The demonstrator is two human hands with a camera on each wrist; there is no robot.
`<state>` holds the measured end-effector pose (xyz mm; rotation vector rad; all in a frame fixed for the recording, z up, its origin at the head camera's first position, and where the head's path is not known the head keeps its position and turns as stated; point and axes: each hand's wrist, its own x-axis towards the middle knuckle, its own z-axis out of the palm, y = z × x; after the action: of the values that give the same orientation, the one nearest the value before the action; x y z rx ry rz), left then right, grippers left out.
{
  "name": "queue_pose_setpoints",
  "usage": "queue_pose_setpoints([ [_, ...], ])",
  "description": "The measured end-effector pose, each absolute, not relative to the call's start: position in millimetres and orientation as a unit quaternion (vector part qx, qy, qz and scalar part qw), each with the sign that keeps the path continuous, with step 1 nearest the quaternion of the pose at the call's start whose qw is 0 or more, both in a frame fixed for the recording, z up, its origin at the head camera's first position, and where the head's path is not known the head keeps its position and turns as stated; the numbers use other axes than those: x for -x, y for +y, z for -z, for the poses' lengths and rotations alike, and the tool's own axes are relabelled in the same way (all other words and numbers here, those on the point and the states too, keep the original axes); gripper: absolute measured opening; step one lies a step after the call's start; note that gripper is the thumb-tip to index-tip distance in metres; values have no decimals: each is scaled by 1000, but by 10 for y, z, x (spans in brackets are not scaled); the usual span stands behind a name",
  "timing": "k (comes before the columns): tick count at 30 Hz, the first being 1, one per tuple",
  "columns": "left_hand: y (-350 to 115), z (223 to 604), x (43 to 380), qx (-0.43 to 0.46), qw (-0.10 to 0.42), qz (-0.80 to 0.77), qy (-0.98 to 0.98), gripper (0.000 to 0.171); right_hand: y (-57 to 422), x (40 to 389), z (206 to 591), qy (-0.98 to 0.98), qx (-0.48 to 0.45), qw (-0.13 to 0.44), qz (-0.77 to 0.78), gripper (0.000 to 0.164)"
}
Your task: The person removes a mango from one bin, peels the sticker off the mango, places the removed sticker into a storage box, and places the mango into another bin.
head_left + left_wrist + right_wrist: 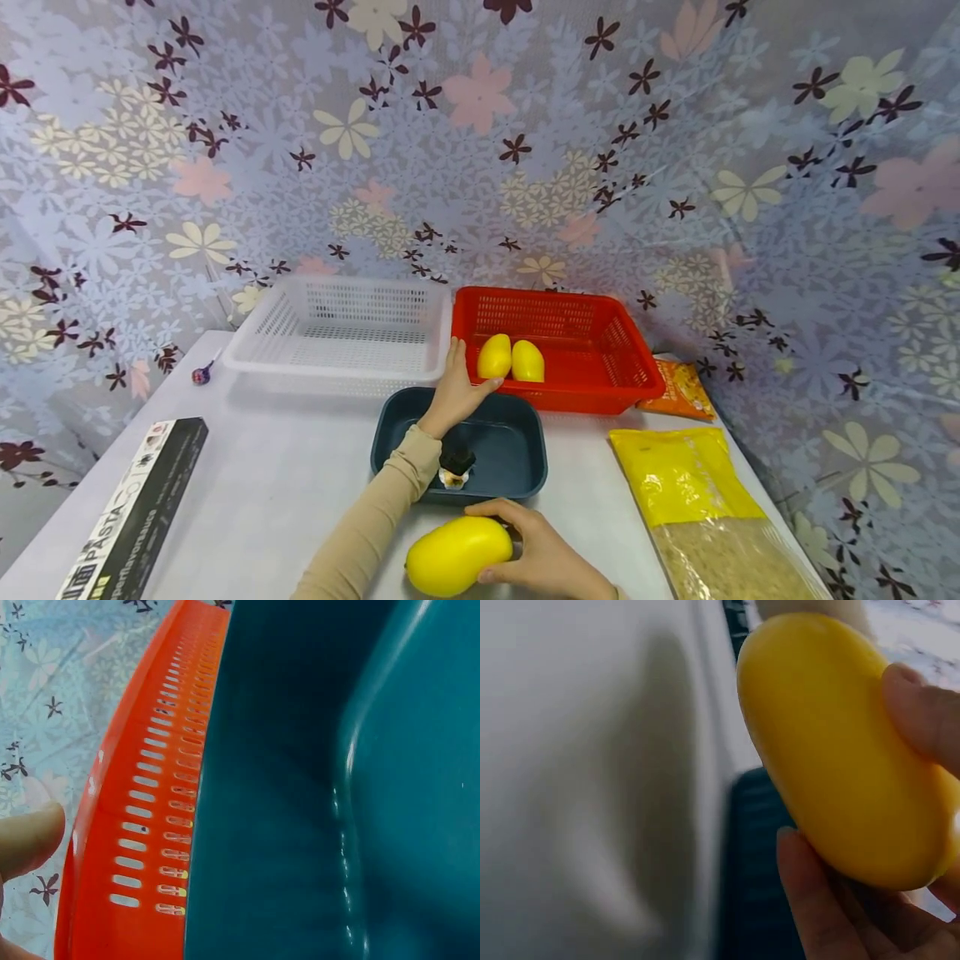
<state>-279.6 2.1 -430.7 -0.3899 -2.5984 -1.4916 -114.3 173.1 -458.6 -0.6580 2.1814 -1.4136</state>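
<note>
In the head view my right hand (543, 550) grips a large yellow mango (457, 556) in front of the dark blue-green bin (510, 454). The right wrist view shows its thumb on one side of the mango (840, 750) and fingers on the other. My left hand (457, 396) reaches over the bin to the front left corner of the red basket (577, 396), fingers extended and thumb spread; whether it touches the rim is unclear. Two yellow mangoes (494, 357) lie inside that basket. A small dark item with a pale wrapper (456, 467) shows in the bin, partly behind the left sleeve.
A white basket (337, 362) stands left of the red one. A black pasta box (142, 508) lies at the left, with a lollipop (202, 374) behind it. A yellow-topped bag (697, 508) and an orange packet (682, 390) lie at the right. Patterned cloth hangs behind.
</note>
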Motion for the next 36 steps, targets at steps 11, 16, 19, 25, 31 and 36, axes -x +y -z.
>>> queue_pose_setpoints([
  [11, 34, 4315, 2809, 117, 77, 492, -859, 92, 2022, 1346, 4297, 787, 219, 78, 572, 58],
  [16, 35, 4331, 2820, 117, 78, 494, -858, 92, 2184, 1520, 4236, 797, 171, 14, 579, 62],
  [19, 42, 4333, 2829, 117, 78, 493, -858, 92, 2271, 1677, 4188, 794, 151, -36, 588, 62],
  [25, 43, 4347, 2861, 118, 79, 512, -847, 93, 2342, 2066, 4096, 783, 80, -144, 600, 60],
  [31, 29, 4374, 2849, 131, 95, 528, -833, 98, 2312, 2380, 4079, 784, -25, -208, 584, 63],
  [36, 36, 4377, 2860, 123, 79, 524, -839, 94, 2258, 2574, 4118, 789, -69, -268, 549, 65],
])
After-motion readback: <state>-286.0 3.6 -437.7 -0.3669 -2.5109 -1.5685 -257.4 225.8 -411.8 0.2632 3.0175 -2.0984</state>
